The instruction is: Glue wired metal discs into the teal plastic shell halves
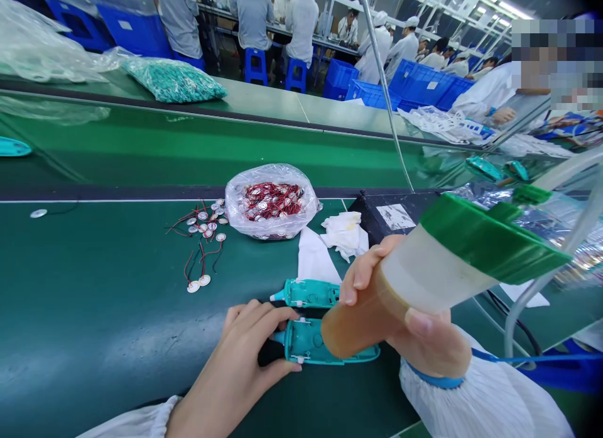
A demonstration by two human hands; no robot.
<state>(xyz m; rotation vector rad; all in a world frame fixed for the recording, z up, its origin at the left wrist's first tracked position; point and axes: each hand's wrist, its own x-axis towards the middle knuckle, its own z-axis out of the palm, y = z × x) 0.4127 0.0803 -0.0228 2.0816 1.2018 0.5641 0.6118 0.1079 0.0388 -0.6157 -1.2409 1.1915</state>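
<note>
Two holds: on the bench [117, 325], pinching the near shell [304, 340] with the left grip [252, 344]; above it, clasping the tilted bottle [433, 268] with the right grip [426, 347]. Expect a light, stiff shell, best taken by its edges, and a heavier, softer bottle, best held mid-body.

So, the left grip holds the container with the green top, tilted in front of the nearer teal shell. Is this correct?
Not quite: the head view shows the right grip, not the left grip, holding the container with the green top, tilted in front of the nearer teal shell.
</note>
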